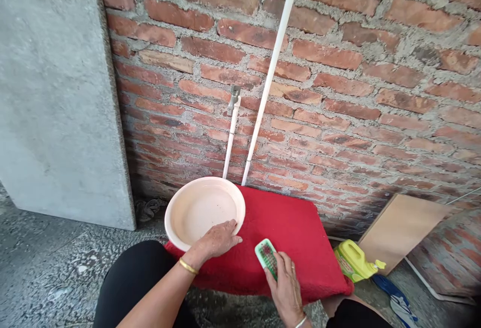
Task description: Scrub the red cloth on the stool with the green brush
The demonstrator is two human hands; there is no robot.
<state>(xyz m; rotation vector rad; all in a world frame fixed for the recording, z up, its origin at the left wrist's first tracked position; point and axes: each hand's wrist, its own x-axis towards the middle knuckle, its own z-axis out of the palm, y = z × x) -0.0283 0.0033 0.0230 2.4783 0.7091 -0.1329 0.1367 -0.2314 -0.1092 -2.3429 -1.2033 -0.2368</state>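
Note:
A pale pink plastic basin stands at the left end of a red cloth draped over a low, flat support. Over the basin's near right rim lies my left hand, closed on it, with the fingers inside and the thumb outside. My right hand grips a green scrub brush by its near end, low over the cloth's front half. The brush's bristle side faces up and shows dark reddish spots. Parts of the brush are hidden under my fingers.
Behind the cloth rises a brick wall with a white pipe and a small tap. A grey slab leans at left. On the right are a yellow jug, a tan board and a blue flip-flop.

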